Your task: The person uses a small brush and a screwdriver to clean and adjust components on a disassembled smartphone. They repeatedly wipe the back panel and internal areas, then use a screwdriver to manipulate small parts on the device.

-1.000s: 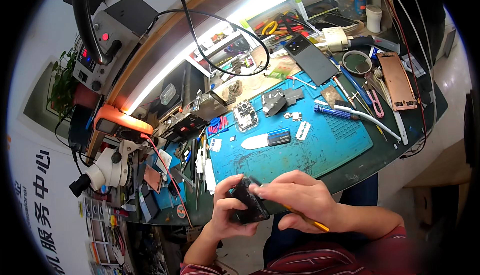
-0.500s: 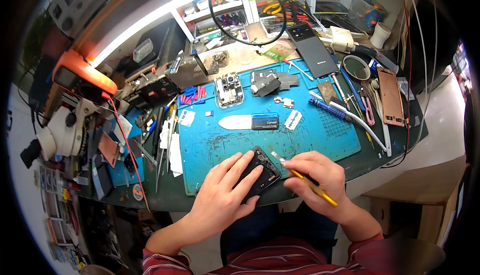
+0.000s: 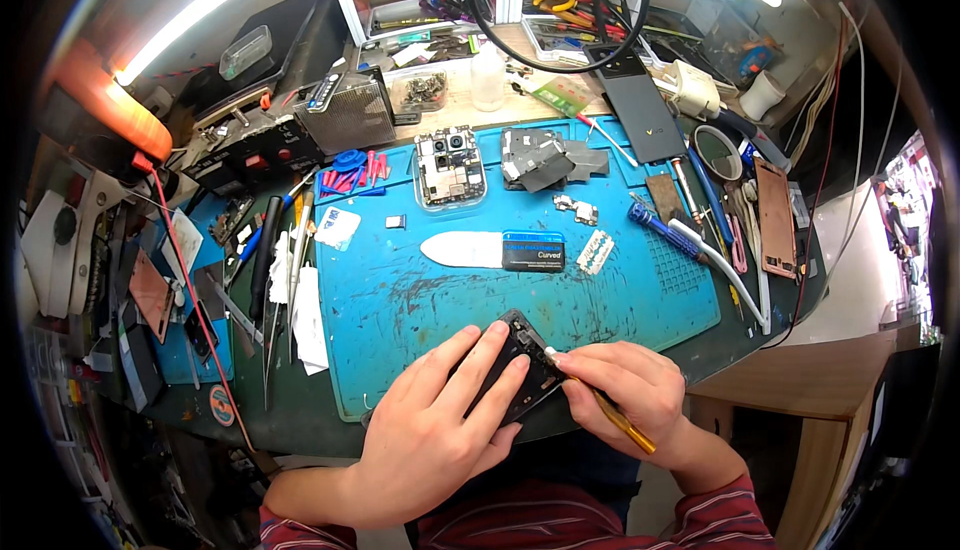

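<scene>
My left hand (image 3: pixel 440 425) lies flat with fingers spread on a black opened phone body (image 3: pixel 520 368) at the near edge of the blue work mat (image 3: pixel 420 300), pressing it down. My right hand (image 3: pixel 625 390) grips a thin tool with a yellow handle (image 3: pixel 622 424), its tip touching the phone's right edge. The phone is partly hidden under both hands.
On the mat lie a white opening pick with a dark card (image 3: pixel 495 250), a circuit board (image 3: pixel 450 170), black shield parts (image 3: pixel 545 158), small metal pieces (image 3: pixel 595 250) and a blue screwdriver (image 3: pixel 665 230). Tweezers (image 3: pixel 285 280) lie left. A black phone (image 3: pixel 640 105) and copper plate (image 3: pixel 775 218) sit right.
The view has shifted so the bench sits more centred. My left hand went from wrapping the phone in the air to pressing it flat on the mat; the right hand's tool now meets its edge.
</scene>
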{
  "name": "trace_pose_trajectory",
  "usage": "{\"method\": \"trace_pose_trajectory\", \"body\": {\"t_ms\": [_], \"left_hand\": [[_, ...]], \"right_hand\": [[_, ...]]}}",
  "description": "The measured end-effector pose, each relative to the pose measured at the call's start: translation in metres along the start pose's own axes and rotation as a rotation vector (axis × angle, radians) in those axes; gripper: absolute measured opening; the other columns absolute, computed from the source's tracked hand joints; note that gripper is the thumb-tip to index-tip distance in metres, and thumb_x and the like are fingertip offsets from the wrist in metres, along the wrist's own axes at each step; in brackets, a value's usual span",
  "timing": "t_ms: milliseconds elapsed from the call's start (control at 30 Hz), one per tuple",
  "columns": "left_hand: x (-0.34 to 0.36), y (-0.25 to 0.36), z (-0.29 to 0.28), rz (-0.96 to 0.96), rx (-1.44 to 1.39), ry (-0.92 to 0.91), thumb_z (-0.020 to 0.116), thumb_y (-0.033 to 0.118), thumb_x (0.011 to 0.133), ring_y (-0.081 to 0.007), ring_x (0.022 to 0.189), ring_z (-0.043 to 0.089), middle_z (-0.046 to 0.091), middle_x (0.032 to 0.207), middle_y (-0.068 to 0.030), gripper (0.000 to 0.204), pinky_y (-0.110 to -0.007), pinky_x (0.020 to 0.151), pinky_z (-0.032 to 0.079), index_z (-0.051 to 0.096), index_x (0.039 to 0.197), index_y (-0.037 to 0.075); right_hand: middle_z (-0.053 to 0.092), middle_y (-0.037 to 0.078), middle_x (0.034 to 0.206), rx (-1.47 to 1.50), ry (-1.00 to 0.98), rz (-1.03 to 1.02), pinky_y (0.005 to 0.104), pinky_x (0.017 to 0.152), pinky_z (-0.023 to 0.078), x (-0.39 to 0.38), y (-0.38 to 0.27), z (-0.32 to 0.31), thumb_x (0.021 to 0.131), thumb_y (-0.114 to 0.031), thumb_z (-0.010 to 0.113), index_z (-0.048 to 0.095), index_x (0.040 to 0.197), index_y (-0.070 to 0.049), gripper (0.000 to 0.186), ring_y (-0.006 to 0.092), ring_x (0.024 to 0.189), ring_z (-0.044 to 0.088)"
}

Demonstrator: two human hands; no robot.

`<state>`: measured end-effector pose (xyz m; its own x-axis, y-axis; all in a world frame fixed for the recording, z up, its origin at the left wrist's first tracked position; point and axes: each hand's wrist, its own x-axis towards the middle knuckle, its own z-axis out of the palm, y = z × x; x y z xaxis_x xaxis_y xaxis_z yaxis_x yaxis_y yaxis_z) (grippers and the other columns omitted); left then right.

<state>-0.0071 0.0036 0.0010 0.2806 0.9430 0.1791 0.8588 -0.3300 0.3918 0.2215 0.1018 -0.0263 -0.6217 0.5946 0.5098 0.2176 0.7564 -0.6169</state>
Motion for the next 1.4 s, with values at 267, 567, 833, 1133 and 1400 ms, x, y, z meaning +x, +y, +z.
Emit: {"method": "trace_pose_trajectory", "body": {"t_ms": [267,567,833,1133,1400], "left_hand": [[0.000,-0.003,0.002,0.007,-0.013,0.025,0.090,0.020,0.070,-0.0377,0.135,0.062,0.061,0.155,-0.0200,0.072,-0.047,0.105,0.057,0.072,0.139,0.009],[-0.002,-0.003,0.002,0.001,-0.011,0.028,0.089,0.021,0.073,-0.0357,0.135,0.062,0.061,0.155,-0.0182,0.068,-0.046,0.107,0.056,0.073,0.138,0.009],[-0.002,-0.001,0.003,-0.011,0.014,0.039,0.087,0.022,0.077,-0.0326,0.137,0.062,0.063,0.154,-0.0163,0.064,-0.043,0.111,0.054,0.074,0.138,0.008],[-0.003,-0.001,0.003,-0.008,0.024,0.046,0.088,0.023,0.077,-0.0324,0.138,0.062,0.063,0.154,-0.0159,0.064,-0.043,0.112,0.053,0.073,0.138,0.008],[-0.005,-0.002,0.006,-0.014,-0.014,0.073,0.090,0.020,0.072,-0.0347,0.136,0.062,0.062,0.155,-0.0161,0.069,-0.046,0.107,0.055,0.073,0.138,0.011]], "right_hand": [[0.079,0.014,0.101,-0.059,-0.003,-0.006,0.0338,0.064,0.060,-0.001,-0.003,0.001,0.081,0.004,0.086,0.077,0.116,0.000,0.036,0.0264,0.076,0.076],[0.078,0.012,0.101,-0.163,-0.010,-0.070,0.0337,0.062,0.059,0.000,-0.005,0.008,0.081,0.003,0.087,0.078,0.117,0.000,0.037,0.0245,0.074,0.074],[0.079,0.012,0.102,-0.143,0.009,-0.059,0.0325,0.063,0.059,-0.003,-0.003,0.005,0.081,0.003,0.087,0.079,0.115,0.000,0.035,0.0242,0.076,0.075],[0.079,0.013,0.101,-0.143,0.006,-0.034,0.0345,0.066,0.061,-0.001,-0.006,0.005,0.082,0.004,0.086,0.078,0.114,0.001,0.033,0.0268,0.079,0.076],[0.078,0.015,0.100,-0.120,-0.008,0.015,0.0356,0.069,0.061,0.009,-0.011,0.007,0.084,0.005,0.084,0.077,0.113,0.002,0.030,0.0291,0.081,0.076]]}}
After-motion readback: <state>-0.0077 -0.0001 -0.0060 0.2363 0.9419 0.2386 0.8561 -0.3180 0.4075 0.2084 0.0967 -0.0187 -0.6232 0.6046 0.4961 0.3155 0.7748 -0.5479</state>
